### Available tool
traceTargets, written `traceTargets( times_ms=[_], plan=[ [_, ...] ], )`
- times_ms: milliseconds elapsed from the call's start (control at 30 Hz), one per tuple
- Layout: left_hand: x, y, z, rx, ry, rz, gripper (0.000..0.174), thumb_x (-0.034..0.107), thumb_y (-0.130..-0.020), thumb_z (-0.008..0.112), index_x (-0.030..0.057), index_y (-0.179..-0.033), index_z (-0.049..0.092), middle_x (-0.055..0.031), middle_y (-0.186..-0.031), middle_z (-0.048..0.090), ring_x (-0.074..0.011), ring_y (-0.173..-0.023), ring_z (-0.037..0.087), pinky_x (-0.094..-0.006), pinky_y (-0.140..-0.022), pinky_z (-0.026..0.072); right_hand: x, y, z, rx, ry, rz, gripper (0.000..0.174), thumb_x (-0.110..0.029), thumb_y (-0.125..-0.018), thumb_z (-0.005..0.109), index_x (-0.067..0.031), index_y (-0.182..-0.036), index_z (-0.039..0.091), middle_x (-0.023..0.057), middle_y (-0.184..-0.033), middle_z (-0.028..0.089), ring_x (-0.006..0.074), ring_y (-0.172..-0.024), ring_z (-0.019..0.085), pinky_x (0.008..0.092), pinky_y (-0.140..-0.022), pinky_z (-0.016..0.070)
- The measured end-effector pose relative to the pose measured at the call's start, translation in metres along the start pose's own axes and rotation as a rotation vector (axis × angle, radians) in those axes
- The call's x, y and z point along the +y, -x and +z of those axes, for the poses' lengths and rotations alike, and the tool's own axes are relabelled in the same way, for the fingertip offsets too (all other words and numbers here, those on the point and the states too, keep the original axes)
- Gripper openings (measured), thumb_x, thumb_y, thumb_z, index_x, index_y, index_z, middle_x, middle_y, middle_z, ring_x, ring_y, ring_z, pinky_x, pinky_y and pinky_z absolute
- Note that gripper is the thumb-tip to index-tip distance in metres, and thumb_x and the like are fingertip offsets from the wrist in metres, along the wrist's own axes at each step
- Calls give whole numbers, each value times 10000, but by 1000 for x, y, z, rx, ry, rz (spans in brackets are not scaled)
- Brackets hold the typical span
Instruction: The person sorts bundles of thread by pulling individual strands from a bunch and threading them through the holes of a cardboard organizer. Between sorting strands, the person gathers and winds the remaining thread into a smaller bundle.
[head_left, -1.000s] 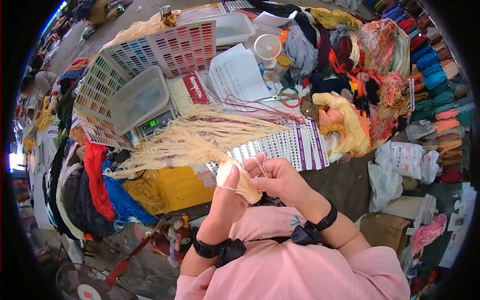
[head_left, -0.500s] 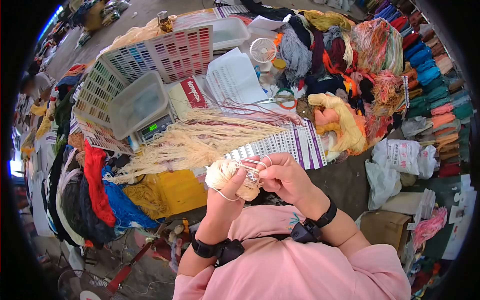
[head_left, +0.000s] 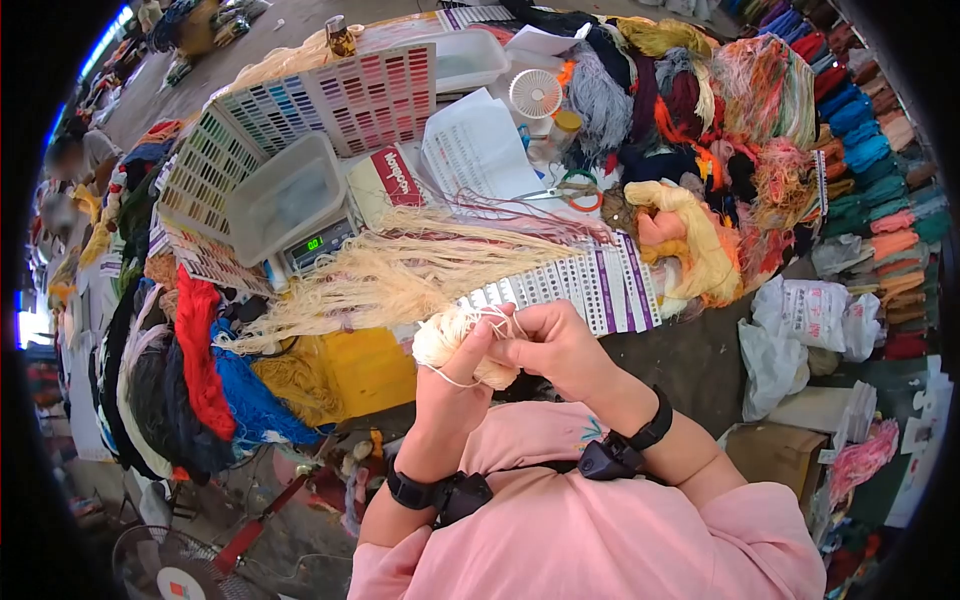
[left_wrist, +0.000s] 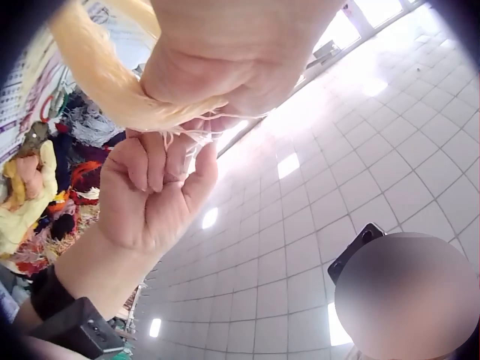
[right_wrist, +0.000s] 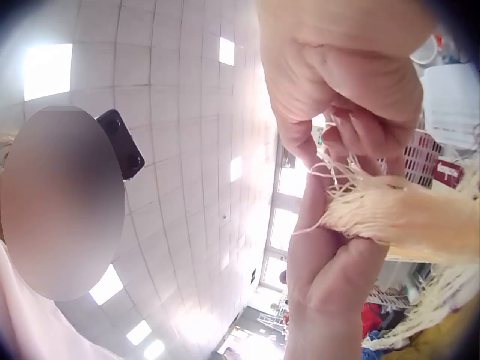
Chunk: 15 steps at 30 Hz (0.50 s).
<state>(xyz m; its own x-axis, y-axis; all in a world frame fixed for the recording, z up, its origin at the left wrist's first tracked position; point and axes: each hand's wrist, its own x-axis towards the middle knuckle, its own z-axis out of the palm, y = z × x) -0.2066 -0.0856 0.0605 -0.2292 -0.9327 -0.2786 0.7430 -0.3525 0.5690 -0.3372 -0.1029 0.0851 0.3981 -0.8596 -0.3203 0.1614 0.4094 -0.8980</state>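
Note:
A cream skein of yarn [head_left: 436,340] is gripped in my left hand [head_left: 455,395], over the front edge of the table. Its loose cut ends show between the hands in the right wrist view, beside the thick bundled part [right_wrist: 420,221]. My right hand [head_left: 567,352] pinches thin strands of the yarn close by the left thumb. In the left wrist view, the right hand's fingers [left_wrist: 154,165] are curled at the frayed ends. Beyond the hands, a spread of long cream yarn [head_left: 375,275] lies across the table.
A scale [head_left: 320,243] carries a clear plastic tub [head_left: 285,190] before a standing colour chart [head_left: 375,100]. Scissors [head_left: 575,192], paper sheets [head_left: 475,145] and a small white fan [head_left: 536,93] lie behind. Coloured skeins flank both sides, including red yarn [head_left: 197,350].
The skein has turned into a rounder bundle in the left hand. My right hand has drawn strands into loops over it, then come in closer to the left thumb.

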Motion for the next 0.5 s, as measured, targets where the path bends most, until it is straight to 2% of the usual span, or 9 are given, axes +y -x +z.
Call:
traceTargets(
  times_ms=[33,100,167,267,300,400,500],
  plan=[
    [1,0,1,16,0,16,274,164,-818,485,-40,-1000,497,-133,-957,545,-178,-859,540,-290,-732,446,-1,0,1,20,9,-37,97,-51,-748,562,30,-800,576,-19,-662,531,3,-531,409,153,-461,312],
    [2,1,2,48,3,50,288,197,-834,462,-36,-997,506,-138,-975,540,-183,-879,534,-299,-737,444,0,-3,-6,16,-211,-5,85,-63,-770,534,14,-779,571,-11,-638,523,16,-501,403,158,-443,303],
    [3,1,-4,-34,51,16,327,238,-849,425,-31,-1020,501,-138,-1003,533,-194,-930,511,-309,-772,427,-3,-4,-9,64,-381,62,125,-84,-808,478,-10,-742,555,-3,-584,488,39,-447,377,170,-407,282],
    [-2,0,-9,-105,114,22,390,289,-866,376,-28,-1069,478,-137,-1071,503,-208,-999,471,-317,-829,389,6,-5,-16,-7,-522,72,142,-92,-815,468,-15,-719,538,-9,-566,467,34,-437,360,170,-394,265],
    [-3,-1,-9,-122,132,33,411,303,-870,360,-27,-1088,468,-136,-1098,490,-212,-1021,456,-318,-848,375,2,-3,-11,48,-439,84,154,-109,-815,478,-22,-698,527,-20,-530,429,31,-416,327,177,-384,242],
    [-4,-2,-4,-81,-100,105,439,302,-869,360,-32,-1149,410,-137,-1185,422,-207,-1063,417,-313,-886,334,-4,-3,-2,46,-299,114,173,-134,-802,513,-24,-669,530,-27,-505,408,27,-407,313,181,-381,231],
    [-13,-6,-14,-146,-479,292,469,308,-868,356,-35,-1188,357,-136,-1241,359,-200,-1071,408,-307,-888,327,-4,-7,1,9,-183,63,184,-147,-777,553,-18,-646,547,-32,-491,403,22,-413,316,182,-382,231]
  ],
)
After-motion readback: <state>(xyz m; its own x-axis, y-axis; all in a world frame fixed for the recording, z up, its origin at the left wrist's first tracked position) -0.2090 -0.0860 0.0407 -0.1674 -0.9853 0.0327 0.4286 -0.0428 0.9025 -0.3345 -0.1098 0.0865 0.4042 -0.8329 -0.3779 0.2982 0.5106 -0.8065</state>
